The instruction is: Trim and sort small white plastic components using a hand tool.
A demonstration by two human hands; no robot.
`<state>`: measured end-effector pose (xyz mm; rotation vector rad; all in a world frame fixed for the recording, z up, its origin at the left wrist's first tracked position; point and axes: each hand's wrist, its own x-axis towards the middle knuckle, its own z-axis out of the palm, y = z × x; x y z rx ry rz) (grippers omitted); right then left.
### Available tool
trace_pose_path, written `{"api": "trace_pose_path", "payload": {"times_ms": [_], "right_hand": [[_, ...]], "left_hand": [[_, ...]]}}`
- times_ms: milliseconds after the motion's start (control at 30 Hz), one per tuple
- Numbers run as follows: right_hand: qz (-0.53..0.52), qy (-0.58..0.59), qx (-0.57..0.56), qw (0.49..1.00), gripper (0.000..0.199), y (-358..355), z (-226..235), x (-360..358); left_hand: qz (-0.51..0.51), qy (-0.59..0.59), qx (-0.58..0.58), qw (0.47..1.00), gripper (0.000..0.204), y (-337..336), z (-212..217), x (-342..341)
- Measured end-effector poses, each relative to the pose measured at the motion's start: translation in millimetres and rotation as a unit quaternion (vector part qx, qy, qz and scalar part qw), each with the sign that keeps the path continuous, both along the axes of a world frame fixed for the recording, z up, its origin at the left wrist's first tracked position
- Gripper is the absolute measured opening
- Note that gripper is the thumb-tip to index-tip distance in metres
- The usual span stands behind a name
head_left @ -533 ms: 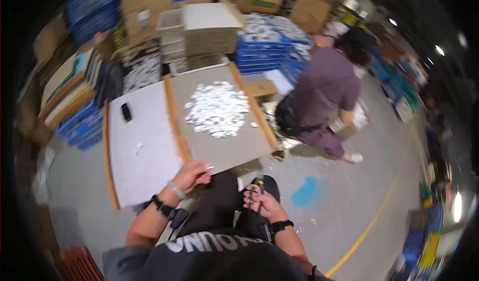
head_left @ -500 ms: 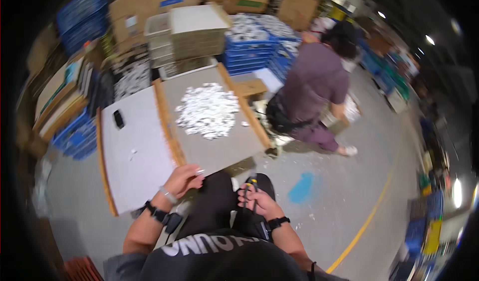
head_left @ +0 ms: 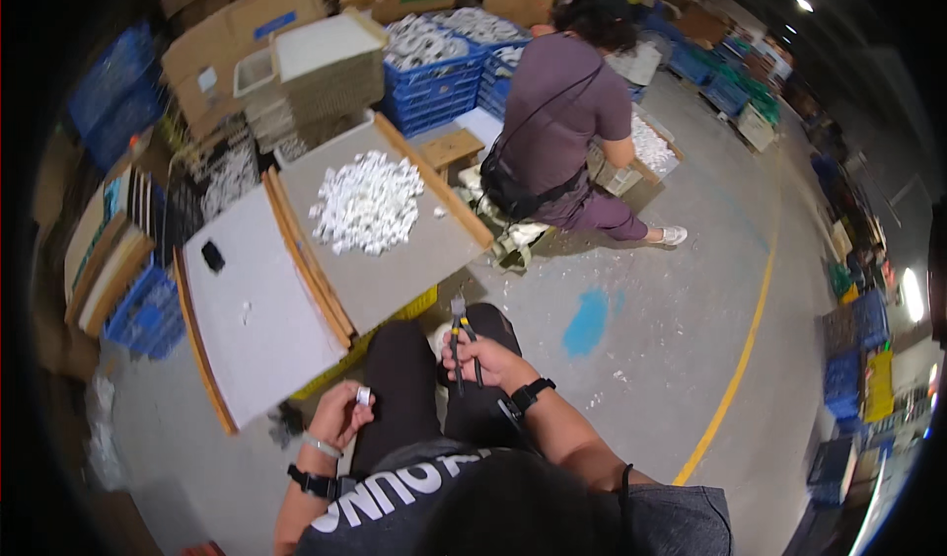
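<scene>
1. Looking down through the head view, the left hand [head_left: 340, 416] sits at lower left of centre, its fingers closed on a small white part [head_left: 363, 395] held just above the knee.
2. The right hand [head_left: 490, 362], just right of centre, has its fingers wrapped round the handles of a pair of pliers [head_left: 461, 337], whose nose points toward the top of the frame, well apart from the part.
3. Above them, at centre left, a pile of white parts [head_left: 367, 202] lies on a grey bench [head_left: 395, 270], beside a white board [head_left: 258, 334].
4. As a judgement, one piece is picked and waits to be cut; the next move calls for bringing pliers and part together.
5. At the top centre another person [head_left: 567, 122] bends over boxes.
</scene>
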<state>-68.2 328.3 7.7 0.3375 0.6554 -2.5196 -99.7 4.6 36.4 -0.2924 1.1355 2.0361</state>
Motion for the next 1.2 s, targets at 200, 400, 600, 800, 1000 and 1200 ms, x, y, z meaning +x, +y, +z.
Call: {"api": "trace_pose_path", "payload": {"times_ms": [200, 400, 600, 800, 1000, 1200], "right_hand": [[0.019, 0.006, 0.003, 1.000, 0.024, -10, -1, -8], [0.102, 0.012, 0.004, 0.995, 0.026, -29, 3, -14], [0.141, 0.010, 0.012, 0.990, 0.027, -38, 6, -18], [0.108, 0.031, 0.024, 0.993, 0.027, -45, 8, -15], [0.101, 0.039, 0.045, 0.993, 0.028, -51, 6, -16], [0.122, 0.048, 0.052, 0.990, 0.026, -64, 3, -23]], "left_hand": [[0.005, -0.005, -0.028, 1.000, 0.014, 44, 13, 23], [0.056, -0.004, 0.023, 0.998, 0.019, 46, 2, 57], [0.078, 0.012, 0.071, 0.994, 0.022, 27, 8, 78], [0.092, 0.021, 0.050, 0.994, 0.022, 12, 3, 78], [0.129, 0.022, 0.032, 0.991, 0.022, -10, 9, 88], [0.153, 0.055, 0.047, 0.986, 0.023, -28, 3, 101]]}}
